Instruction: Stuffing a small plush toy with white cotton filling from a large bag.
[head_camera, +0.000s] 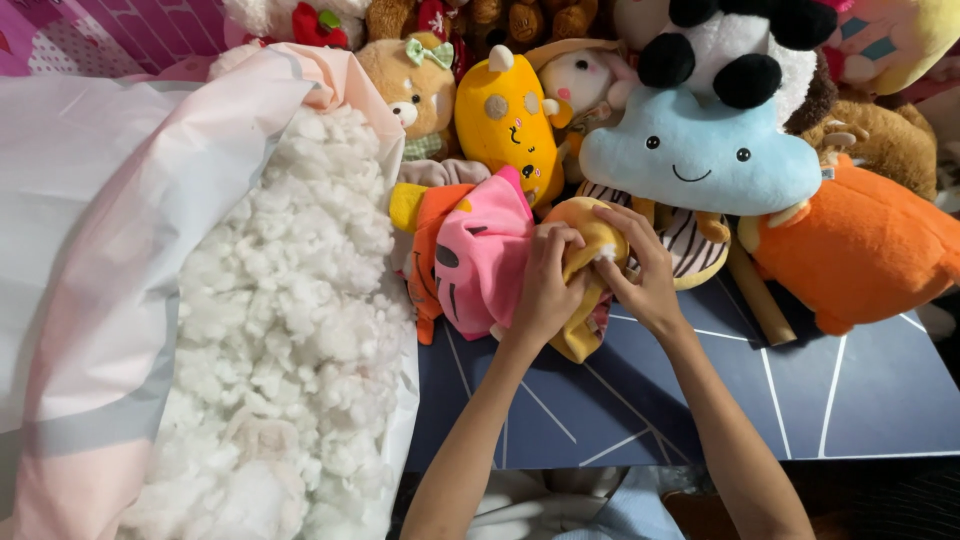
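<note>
My left hand (545, 285) and my right hand (640, 270) both grip a small yellow plush toy (590, 290) over the dark blue mat (700, 390). A bit of white stuffing shows at the toy's opening between my fingers. A pink plush with a cat-like face (475, 260) lies just left of my left hand, on top of an orange plush (425, 250). A large open bag (120, 250) of white fluffy stuffing (290, 340) fills the left side.
A heap of plush toys sits behind my hands: a light blue cloud (700, 150), a yellow one (505, 120), a brown bear (415, 85), a panda (740, 50), a striped round one (695, 255) and a big orange one (860, 245).
</note>
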